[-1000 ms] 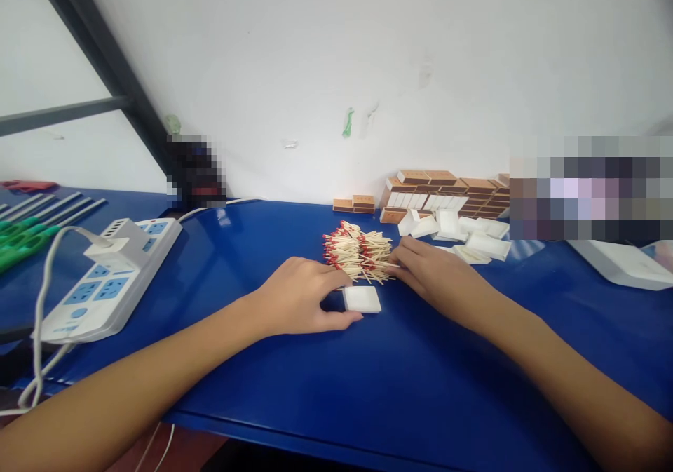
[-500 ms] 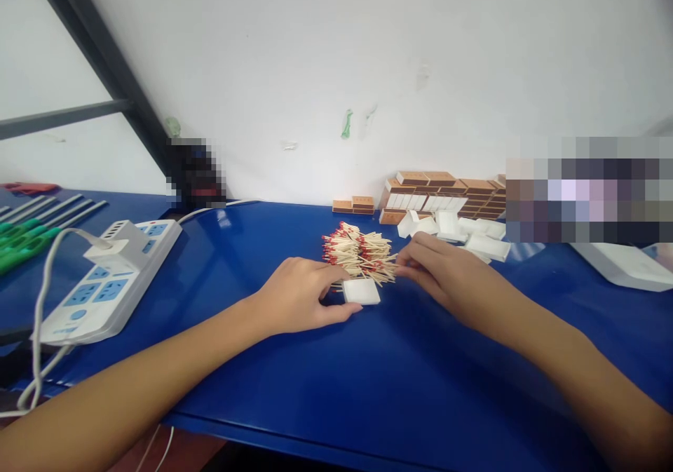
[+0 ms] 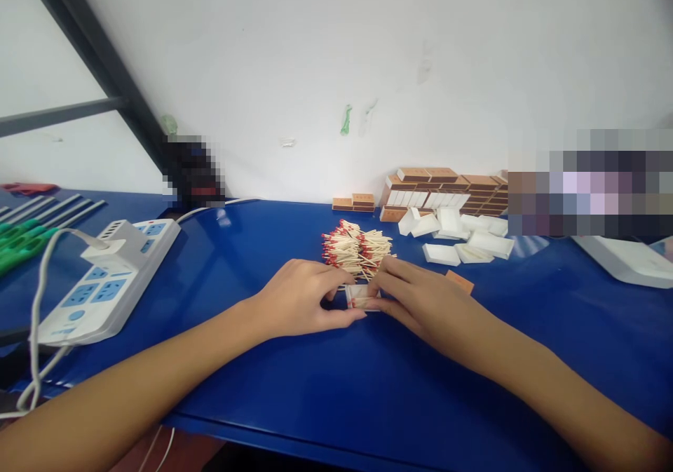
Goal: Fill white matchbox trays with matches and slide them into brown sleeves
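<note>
A small white matchbox tray (image 3: 358, 292) lies on the blue table, its inside facing up. My left hand (image 3: 302, 297) grips the tray's left end between thumb and fingers. Over the tray's right end, the fingertips of my right hand (image 3: 404, 293) are pinched on matches, partly hidden by the fingers; a red match head shows inside the tray. Just behind both hands rises a heap of loose matches (image 3: 357, 244) with red heads. An orange matchbox piece (image 3: 460, 280) peeks out behind my right hand.
Several white empty trays (image 3: 442, 254) lie at right behind my right hand. Stacked matchboxes (image 3: 446, 184) stand against the wall, with two more matchboxes (image 3: 353, 203) to their left. A white power strip (image 3: 110, 282) with cables and green-handled tools (image 3: 26, 240) occupy the left.
My right hand has moved left and nearer, from the right side of the match heap to the tray. Matches now show inside the tray. My left hand stays at the tray.
</note>
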Motion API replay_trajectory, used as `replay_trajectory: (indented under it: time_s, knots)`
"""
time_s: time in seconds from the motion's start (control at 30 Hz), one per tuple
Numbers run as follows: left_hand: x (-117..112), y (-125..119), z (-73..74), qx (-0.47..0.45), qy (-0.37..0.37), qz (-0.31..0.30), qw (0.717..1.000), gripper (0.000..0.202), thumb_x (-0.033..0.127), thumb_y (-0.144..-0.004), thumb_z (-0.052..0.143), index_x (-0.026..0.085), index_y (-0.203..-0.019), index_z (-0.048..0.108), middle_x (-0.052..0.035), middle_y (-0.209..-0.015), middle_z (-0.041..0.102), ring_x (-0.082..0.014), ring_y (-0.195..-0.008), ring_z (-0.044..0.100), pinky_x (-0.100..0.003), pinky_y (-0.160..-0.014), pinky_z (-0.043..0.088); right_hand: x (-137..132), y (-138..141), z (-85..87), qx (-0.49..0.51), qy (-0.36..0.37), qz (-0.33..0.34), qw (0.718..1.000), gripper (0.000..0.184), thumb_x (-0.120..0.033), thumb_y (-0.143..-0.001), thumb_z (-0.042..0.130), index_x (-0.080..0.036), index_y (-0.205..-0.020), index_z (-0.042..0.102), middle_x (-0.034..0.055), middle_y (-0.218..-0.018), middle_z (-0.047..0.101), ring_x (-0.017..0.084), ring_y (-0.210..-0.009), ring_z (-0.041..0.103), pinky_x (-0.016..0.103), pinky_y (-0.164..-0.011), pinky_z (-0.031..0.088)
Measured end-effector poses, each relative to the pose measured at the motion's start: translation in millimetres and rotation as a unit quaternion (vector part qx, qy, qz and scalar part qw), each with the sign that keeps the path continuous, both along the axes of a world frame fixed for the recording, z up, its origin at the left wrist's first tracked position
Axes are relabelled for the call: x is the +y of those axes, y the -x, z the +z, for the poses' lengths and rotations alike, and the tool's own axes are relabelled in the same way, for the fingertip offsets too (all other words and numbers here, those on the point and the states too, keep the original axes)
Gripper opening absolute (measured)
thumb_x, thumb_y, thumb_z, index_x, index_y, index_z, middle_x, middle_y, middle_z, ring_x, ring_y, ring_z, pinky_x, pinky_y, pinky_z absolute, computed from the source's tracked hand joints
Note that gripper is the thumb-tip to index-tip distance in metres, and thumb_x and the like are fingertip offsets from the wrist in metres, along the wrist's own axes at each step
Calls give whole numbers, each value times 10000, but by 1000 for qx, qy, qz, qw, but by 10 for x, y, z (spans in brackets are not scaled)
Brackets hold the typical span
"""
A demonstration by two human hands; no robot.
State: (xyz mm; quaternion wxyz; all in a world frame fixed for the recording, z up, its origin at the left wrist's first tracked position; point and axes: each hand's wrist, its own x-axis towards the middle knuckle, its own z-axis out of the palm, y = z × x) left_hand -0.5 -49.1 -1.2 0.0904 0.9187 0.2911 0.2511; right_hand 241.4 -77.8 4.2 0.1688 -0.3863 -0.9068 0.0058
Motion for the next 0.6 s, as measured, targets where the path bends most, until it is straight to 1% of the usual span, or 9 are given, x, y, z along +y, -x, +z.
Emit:
replay_trajectory:
  time_s: [0.07, 0.13, 0.2, 0.27, 0.37, 0.43, 0.6]
  knots:
    - [0, 3, 0, 3, -4, -9, 1000, 336, 485, -899, 712, 185, -1047, 739, 19, -730, 711, -136, -634, 672, -256, -581, 441, 7, -13, 2, 19, 25, 0, 1000, 120, -307, -1020, 593, -202, -980, 633, 39, -951, 634, 163, -798, 639, 261, -621, 445]
    - [1, 6, 0, 2, -8, -13, 1000, 339, 496, -902, 710, 186, -1036, 733, 27, -734, 713, -135, -639, 675, -259, -575, 432, 12, -31, 13, 38, 41, -8, 998, 112, -315, -1016, 601, -208, -999, 628, 28, -945, 629, 164, -797, 630, 266, -634, 445]
    - [2, 9, -1, 0, -12, -18, 1000, 335, 493, -895, 721, 189, -1037, 726, 37, -736, 711, -131, -647, 679, -259, -578, 429, 10, -45, 27, 59, 52, -13, 997, 83, -271, -1029, 570, -213, -1004, 622, 23, -943, 623, 159, -791, 618, 263, -628, 432]
    - [0, 8, -3, 2, -17, -25, 1000, 323, 475, -889, 736, 194, -1049, 720, 44, -749, 713, -128, -670, 688, -257, -592, 434, 0, -48, 36, 75, 71, -2, 995, 104, -209, -1039, 527, -215, -1010, 627, 24, -960, 616, 150, -796, 608, 260, -642, 431]
    - [-4, 4, -3, 13, -16, -38, 999, 317, 481, -889, 744, 192, -1015, 713, 50, -748, 703, -123, -691, 689, -254, -613, 442, -21, -26, 42, 66, 118, 20, 991, 138, -210, -1041, 522, -215, -985, 648, 29, -971, 600, 149, -808, 598, 267, -674, 448]
    - [-5, 4, -2, 17, -14, -44, 999, 323, 496, -895, 736, 186, -981, 710, 51, -743, 693, -118, -688, 680, -253, -618, 443, -32, 2, 48, 50, 143, 18, 988, 146, -232, -1040, 536, -211, -955, 653, 33, -969, 593, 155, -812, 598, 274, -681, 457]
    - [3, 14, 3, 31, -5, -42, 999, 328, 509, -896, 730, 192, -978, 703, 53, -739, 686, -118, -687, 672, -256, -617, 430, -45, 50, 88, 21, 156, -2, 987, 168, -231, -1046, 519, -191, -924, 627, 45, -985, 597, 160, -797, 611, 278, -655, 464]
